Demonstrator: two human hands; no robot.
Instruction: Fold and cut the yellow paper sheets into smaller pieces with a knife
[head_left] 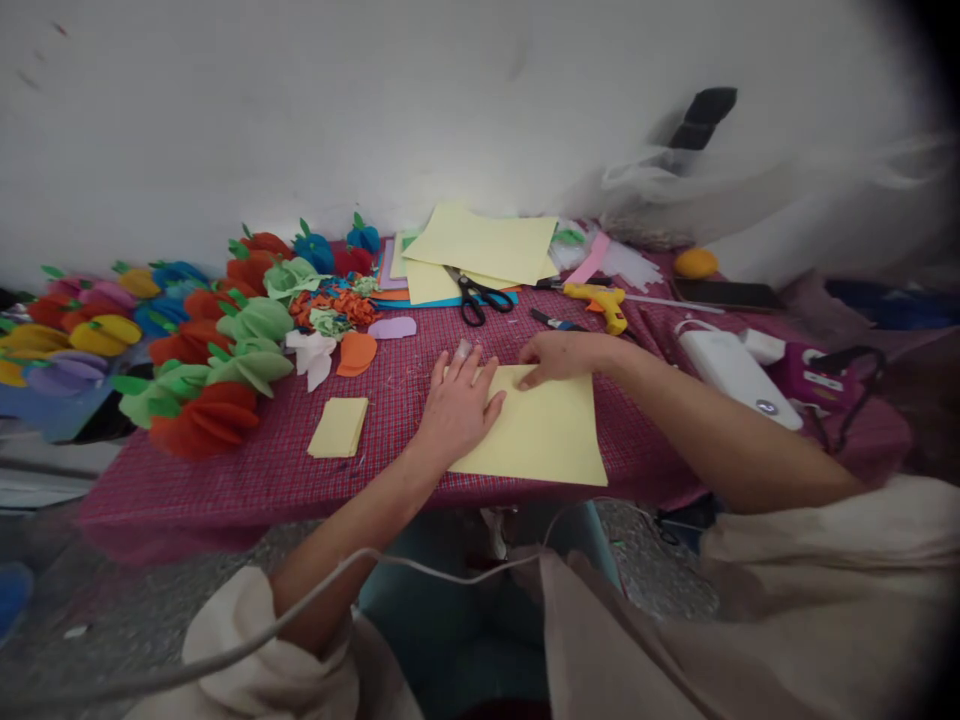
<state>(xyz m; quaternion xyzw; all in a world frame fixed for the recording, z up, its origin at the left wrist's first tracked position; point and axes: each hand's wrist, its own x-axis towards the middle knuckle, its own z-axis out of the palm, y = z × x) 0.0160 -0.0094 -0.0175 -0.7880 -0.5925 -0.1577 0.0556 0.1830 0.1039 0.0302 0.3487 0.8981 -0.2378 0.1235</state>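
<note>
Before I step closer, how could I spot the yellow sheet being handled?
Start at the front edge of the reddish checked tablecloth. A pale yellow sheet lies there, with the left hand on it and the right hand at its far edge. It is larger than the small yellow stack to its left, and nearer the front than the yellow sheets by the scissors.

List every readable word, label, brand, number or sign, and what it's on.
No readable text.
White power bank: round mark near one end, too small to read.
Purple box: pale spots, too blurred to tell if text.
Nearest yellow sheet: no print visible.
</note>
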